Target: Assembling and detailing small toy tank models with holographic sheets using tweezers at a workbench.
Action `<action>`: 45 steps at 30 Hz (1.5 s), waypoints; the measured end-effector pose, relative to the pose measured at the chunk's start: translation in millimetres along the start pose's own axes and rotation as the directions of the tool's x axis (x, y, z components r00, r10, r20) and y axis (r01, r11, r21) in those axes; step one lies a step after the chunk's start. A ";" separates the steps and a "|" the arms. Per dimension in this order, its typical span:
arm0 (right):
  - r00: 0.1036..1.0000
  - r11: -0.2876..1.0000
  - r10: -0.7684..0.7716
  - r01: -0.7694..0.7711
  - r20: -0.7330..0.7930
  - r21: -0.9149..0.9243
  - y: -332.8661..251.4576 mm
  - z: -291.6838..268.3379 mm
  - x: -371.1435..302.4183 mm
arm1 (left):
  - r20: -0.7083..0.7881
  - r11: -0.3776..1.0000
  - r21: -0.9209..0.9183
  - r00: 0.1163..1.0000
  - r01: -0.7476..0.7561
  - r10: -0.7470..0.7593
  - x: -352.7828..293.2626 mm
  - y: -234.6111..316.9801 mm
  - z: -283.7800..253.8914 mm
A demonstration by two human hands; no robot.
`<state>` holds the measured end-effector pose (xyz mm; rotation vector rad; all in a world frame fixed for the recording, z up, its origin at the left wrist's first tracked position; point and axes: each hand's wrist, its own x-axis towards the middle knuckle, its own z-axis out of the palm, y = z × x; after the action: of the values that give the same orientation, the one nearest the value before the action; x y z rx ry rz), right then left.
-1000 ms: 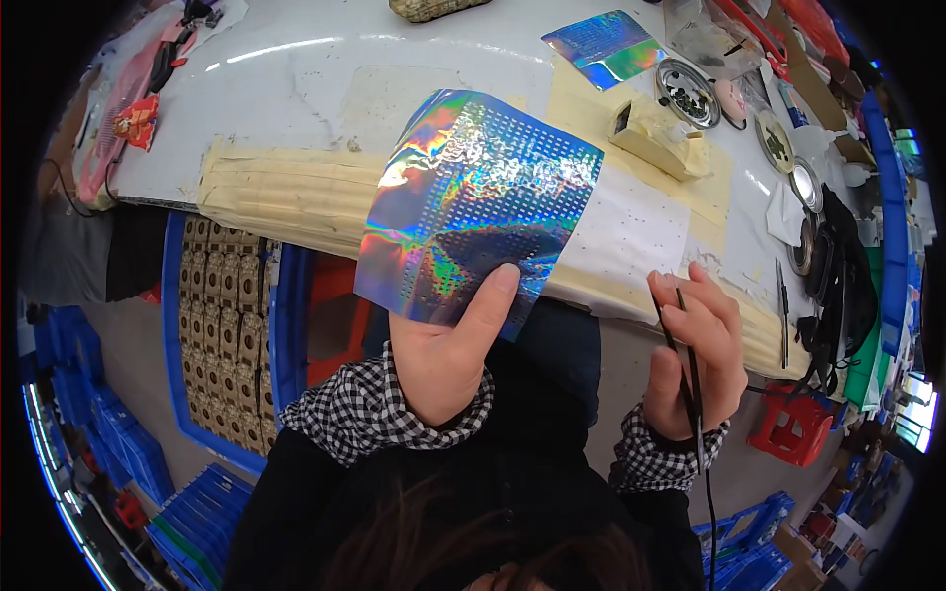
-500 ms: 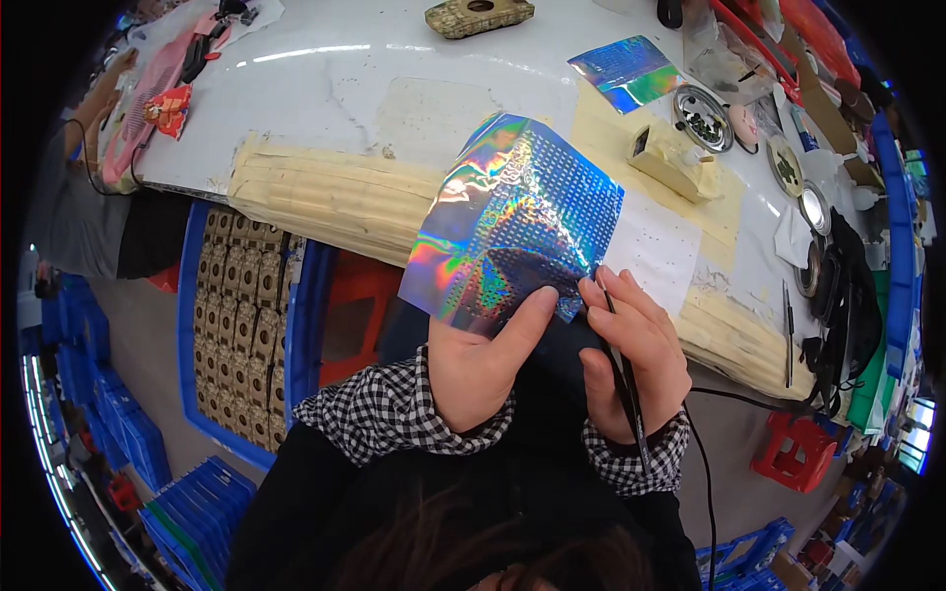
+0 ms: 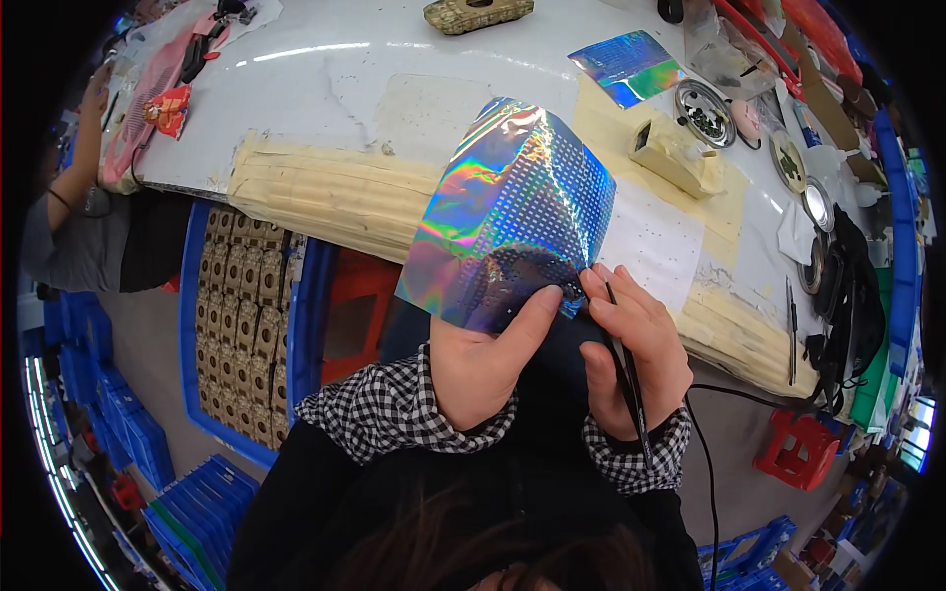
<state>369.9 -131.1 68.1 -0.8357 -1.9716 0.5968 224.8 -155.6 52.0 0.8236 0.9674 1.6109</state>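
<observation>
A shiny holographic sheet (image 3: 512,207) with rows of small square marks is bent upward over my lap. My left hand (image 3: 483,369) grips its lower edge, the thumb pressed on top and the other fingers hidden beneath. Dark tweezers (image 3: 629,384) lie along my right hand (image 3: 641,345), which is closed around them. Its fingertips meet the sheet's right corner, where the foil is crumpled. The tweezers' tips are too small to make out there.
On the white table (image 3: 305,94) lie another holographic sheet (image 3: 628,69), a small cream box (image 3: 676,160), a round tin (image 3: 705,113) with dark bits and a camouflage-patterned part (image 3: 478,14). A blue crate (image 3: 192,384) of similar parts stands left. A co-worker's arm (image 3: 84,148) shows far left.
The sheet has tilted and shifted slightly left, its folds and reflections changing. My hands have hardly moved. At far left the co-worker's arm has shifted.
</observation>
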 end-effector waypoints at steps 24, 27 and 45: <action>0.999 0.999 0.039 -0.039 -0.020 -0.002 -0.3 3.9 0.2 | 0.017 1.000 -0.009 1.000 0.016 -0.016 -2.3 -2.8 -1.6; 0.999 1.000 0.023 -0.024 -0.022 -0.014 -0.6 3.5 -1.3 | 0.035 0.999 -0.030 0.999 0.017 -0.016 -1.5 -1.4 -1.1; 0.997 0.998 0.026 -0.022 -0.077 0.052 5.4 11.6 -14.7 | 0.009 0.989 -0.107 0.995 0.100 -0.099 -3.6 1.7 1.9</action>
<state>367.2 -139.6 50.8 -0.8404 -1.8713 0.6174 226.5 -159.0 54.2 0.6936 0.8971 1.5609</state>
